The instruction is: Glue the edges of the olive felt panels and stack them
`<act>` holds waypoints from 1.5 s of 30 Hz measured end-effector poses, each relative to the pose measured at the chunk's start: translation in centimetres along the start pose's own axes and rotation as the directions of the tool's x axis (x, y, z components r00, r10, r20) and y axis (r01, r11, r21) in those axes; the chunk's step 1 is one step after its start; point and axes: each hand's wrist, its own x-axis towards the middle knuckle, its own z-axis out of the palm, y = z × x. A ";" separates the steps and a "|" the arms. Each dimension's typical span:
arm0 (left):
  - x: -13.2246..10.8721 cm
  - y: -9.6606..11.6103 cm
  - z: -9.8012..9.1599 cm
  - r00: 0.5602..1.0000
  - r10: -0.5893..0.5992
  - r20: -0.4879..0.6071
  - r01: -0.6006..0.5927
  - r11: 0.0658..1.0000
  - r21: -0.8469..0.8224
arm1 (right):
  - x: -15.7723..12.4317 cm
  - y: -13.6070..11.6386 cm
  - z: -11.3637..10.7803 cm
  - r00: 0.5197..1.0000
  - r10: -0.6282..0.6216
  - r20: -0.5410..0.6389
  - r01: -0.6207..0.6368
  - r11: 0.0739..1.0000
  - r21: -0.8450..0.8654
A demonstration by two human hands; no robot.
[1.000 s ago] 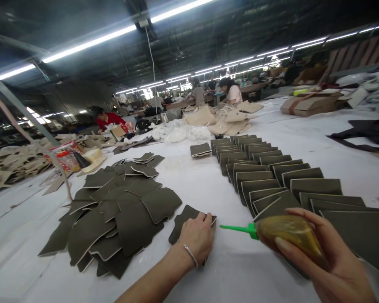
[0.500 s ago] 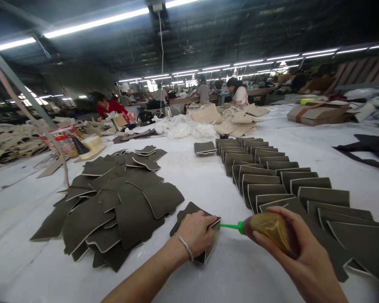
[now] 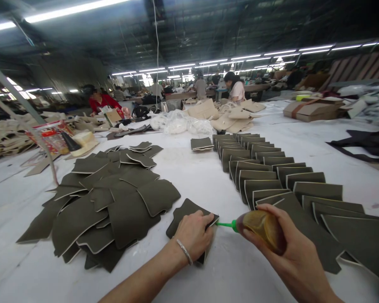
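Observation:
My left hand (image 3: 194, 232), with a silver bracelet at the wrist, grips a dark olive leather-like piece (image 3: 187, 208) against the white table. Its index finger stretches along the piece's right edge, and the palm hides much of the middle. In my right hand (image 3: 298, 248) is a squeeze bottle (image 3: 261, 229) of amber-brown liquid, lying sideways between thumb and fingers. The bottle's green nozzle (image 3: 225, 224) points left, its tip at the piece's edge beside my left index finger. Whether liquid is coming out cannot be seen.
A loose heap of similar pieces (image 3: 113, 202) lies left. Overlapping rows of folded pieces (image 3: 262, 174) run along the right, with a small stack (image 3: 201, 143) near their far end. Clear plastic bags (image 3: 181, 122) and a cardboard box (image 3: 312, 109) lie farther back. Several people work beyond.
The whole view has shifted slightly. Both hands keep nearly the same pose, with the bottle's nozzle still at the piece's edge and the bottle a little nearer my left hand.

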 end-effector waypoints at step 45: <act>-1.0 -0.1 0.6 0.999 0.006 -0.045 -0.007 1.000 -0.010 | -2.7 1.7 -0.2 0.925 0.298 0.234 -0.349 0.910 0.223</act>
